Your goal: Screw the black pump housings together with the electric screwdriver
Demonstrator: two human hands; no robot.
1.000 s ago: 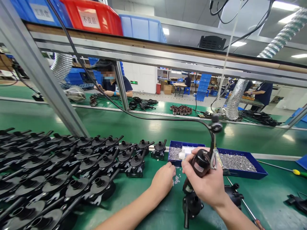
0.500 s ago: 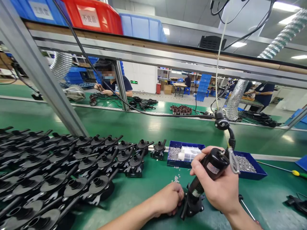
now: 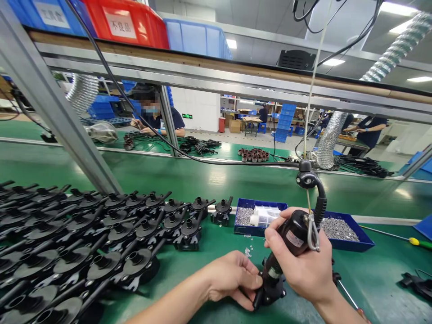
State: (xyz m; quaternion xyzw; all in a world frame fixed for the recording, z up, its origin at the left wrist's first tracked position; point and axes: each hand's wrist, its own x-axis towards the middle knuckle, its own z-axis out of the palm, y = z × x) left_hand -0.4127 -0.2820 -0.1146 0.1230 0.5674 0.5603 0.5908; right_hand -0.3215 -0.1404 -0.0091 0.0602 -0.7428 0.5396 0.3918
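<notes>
My right hand (image 3: 308, 265) is wrapped around a black electric screwdriver (image 3: 295, 234), which hangs from a cable and clip at its top. Its tip points down onto a black plastic housing (image 3: 275, 292) on the green bench; the contact point is hidden. From the left, my left hand (image 3: 234, 279) grips that housing between thumb and fingers, at its tube-like arm. Just beyond, a small pile of tiny nuts (image 3: 248, 252) lies on the bench. Rows of similar black housings (image 3: 138, 261) with round spouts fill the left side.
Behind my hands sit two blue trays of small metal parts (image 3: 347, 245), the left one also holding a white bottle (image 3: 266, 217). A screwdriver with a yellow-green handle (image 3: 415, 241) lies at right. A metal frame post (image 3: 81, 121) rises at left. Across the bench a person works.
My left hand has opened out from a curled fist, its thumb and fingers now on the housing's arm. The power tool has shifted slightly left and its cable clip has swung.
</notes>
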